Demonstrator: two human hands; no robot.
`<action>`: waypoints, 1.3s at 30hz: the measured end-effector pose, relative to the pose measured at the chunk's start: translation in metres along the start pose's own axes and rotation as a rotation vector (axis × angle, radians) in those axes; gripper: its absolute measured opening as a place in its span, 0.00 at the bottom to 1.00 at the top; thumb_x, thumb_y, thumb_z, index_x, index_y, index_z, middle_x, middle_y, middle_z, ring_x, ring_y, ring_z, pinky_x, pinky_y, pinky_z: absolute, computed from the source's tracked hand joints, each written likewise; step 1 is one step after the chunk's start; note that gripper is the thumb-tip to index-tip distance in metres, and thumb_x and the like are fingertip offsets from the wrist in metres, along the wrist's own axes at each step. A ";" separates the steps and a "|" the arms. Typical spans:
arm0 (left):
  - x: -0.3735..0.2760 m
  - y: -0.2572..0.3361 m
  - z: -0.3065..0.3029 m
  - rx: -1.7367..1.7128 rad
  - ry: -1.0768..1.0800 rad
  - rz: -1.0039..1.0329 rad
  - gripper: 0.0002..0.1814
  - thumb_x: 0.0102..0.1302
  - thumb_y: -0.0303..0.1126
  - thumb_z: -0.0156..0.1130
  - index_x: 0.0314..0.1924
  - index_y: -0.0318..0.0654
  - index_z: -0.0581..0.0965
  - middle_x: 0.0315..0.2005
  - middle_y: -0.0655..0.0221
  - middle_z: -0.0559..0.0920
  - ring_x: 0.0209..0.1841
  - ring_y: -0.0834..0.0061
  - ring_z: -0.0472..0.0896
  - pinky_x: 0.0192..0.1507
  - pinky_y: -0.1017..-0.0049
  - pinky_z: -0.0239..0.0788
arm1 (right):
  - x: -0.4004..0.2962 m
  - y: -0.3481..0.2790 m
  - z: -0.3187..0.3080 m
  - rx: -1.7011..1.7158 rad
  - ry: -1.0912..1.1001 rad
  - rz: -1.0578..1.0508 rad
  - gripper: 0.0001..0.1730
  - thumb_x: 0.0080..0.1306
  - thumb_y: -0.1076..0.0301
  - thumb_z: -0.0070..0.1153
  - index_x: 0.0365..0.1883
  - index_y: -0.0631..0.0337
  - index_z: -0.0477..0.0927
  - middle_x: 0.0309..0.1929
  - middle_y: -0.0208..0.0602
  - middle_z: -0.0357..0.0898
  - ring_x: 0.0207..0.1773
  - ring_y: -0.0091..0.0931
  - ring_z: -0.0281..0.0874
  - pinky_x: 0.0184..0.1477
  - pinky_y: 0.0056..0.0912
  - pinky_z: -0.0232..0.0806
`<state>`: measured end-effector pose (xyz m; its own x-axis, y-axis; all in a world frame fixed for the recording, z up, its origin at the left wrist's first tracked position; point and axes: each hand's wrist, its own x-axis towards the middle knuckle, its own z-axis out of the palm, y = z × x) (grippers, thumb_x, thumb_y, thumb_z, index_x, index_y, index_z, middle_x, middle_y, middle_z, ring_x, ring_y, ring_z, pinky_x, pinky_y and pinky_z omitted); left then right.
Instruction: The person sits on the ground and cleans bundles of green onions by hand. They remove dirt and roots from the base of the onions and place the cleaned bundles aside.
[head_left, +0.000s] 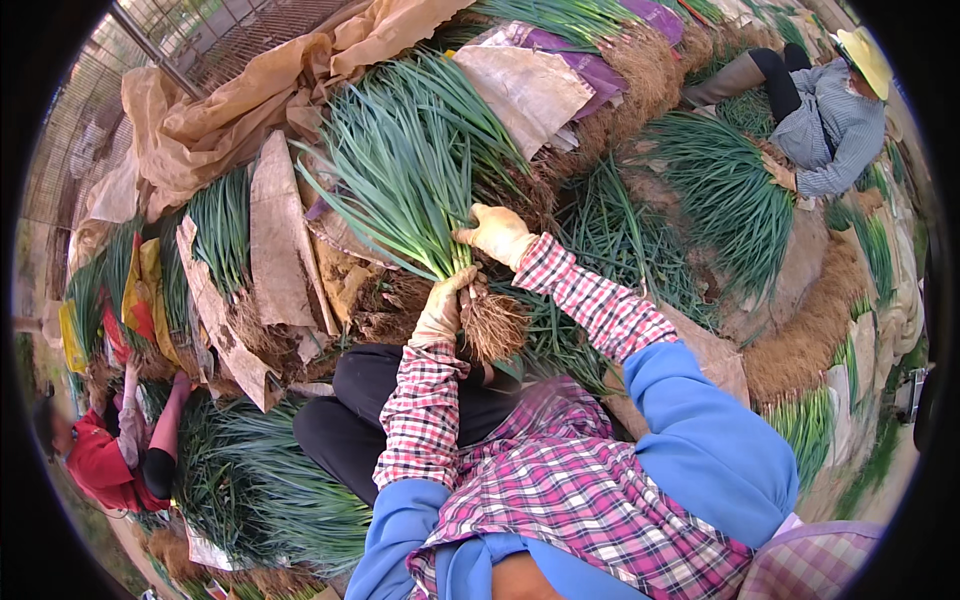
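Observation:
Both of my hands wear pale, soiled gloves. My left hand (444, 306) is closed around the pale lower stems of a bunch of long green allium plants (409, 176), just above their brown roots. Those roots (493, 326) hang in a bushy tuft beside the glove, over my lap. Higher on the same stems, my right hand (497, 234) lies against their right side, thumb and fingers at the stalks; how firmly it grips I cannot tell. The leaves fan out up and to the left, over a larger pile of similar plants.
Loose green leaves (622, 240) lie to my right. Brown sheets (277, 232) separate stacked bundles on the left, near crumpled tan covering (202, 142). A co-worker in a yellow hat (832, 120) handles plants at upper right; another in red (105, 465) sits at lower left. A fence stands at upper left.

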<state>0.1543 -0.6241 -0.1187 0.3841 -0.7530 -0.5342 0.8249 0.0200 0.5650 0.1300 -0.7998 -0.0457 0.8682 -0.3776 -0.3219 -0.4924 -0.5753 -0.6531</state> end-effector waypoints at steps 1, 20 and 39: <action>0.002 -0.002 0.000 -0.003 0.028 -0.010 0.16 0.63 0.34 0.58 0.47 0.30 0.75 0.30 0.67 0.80 0.27 0.77 0.76 0.30 0.77 0.72 | -0.003 -0.003 0.003 0.023 -0.021 0.049 0.26 0.60 0.51 0.56 0.47 0.65 0.74 0.43 0.52 0.78 0.49 0.43 0.74 0.52 0.41 0.65; 0.008 -0.013 -0.018 -0.073 -0.034 0.063 0.16 0.63 0.34 0.58 0.48 0.33 0.75 0.33 0.67 0.81 0.32 0.75 0.78 0.35 0.78 0.72 | -0.013 0.001 0.010 0.380 -0.097 -0.151 0.33 0.60 0.60 0.59 0.59 0.70 0.65 0.54 0.50 0.74 0.55 0.38 0.72 0.58 0.32 0.61; 0.002 -0.003 0.009 -0.156 -0.181 0.169 0.19 0.65 0.32 0.53 0.51 0.25 0.71 0.36 0.64 0.80 0.31 0.77 0.76 0.39 0.80 0.68 | 0.078 0.005 -0.007 0.166 0.005 0.061 0.30 0.59 0.67 0.61 0.59 0.66 0.67 0.55 0.48 0.72 0.56 0.34 0.70 0.59 0.33 0.60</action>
<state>0.1485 -0.6315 -0.1156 0.4531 -0.8350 -0.3121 0.8144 0.2454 0.5258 0.1946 -0.8372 -0.0694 0.8368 -0.4115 -0.3612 -0.5265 -0.4235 -0.7372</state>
